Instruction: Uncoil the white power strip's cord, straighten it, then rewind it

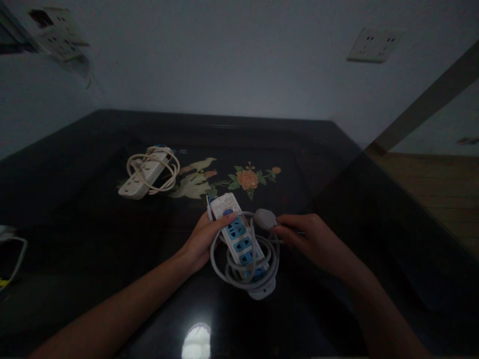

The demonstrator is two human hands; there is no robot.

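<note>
Power strip (242, 245) gripped at its upper end, plug (265, 219) pinched beside it

The power strip lies slantwise at the dial's centre, twelve being toward the wall: its upper end points to eleven, its lower end to five. Whether that lower end touches the dark tabletop (307, 304), I cannot tell. Grey cord (247, 285) loops loosely around and across the lower sockets.

At nine, the left hand (204, 237) is clamped on the upper part, thumb laid over the face. Toward one, just beside the strip, is the plug; the right hand (309, 234), at three, has thumb and finger closed on its outer edge. The hands are apart, joined only through strip and cord.

The step in hand looks like managing the plug end of the cord while the strip is steadied. To my eye, any move from here calls for a firm left grip and a light right one, with the plug guided clear of the loops, since they could snag or slip off the lower end.

Farther out, a white strip (144, 179) with its own coiled lead lies at ten, and a painted flower (247, 179) at twelve. A wall socket (374, 45) sits at one.
</note>
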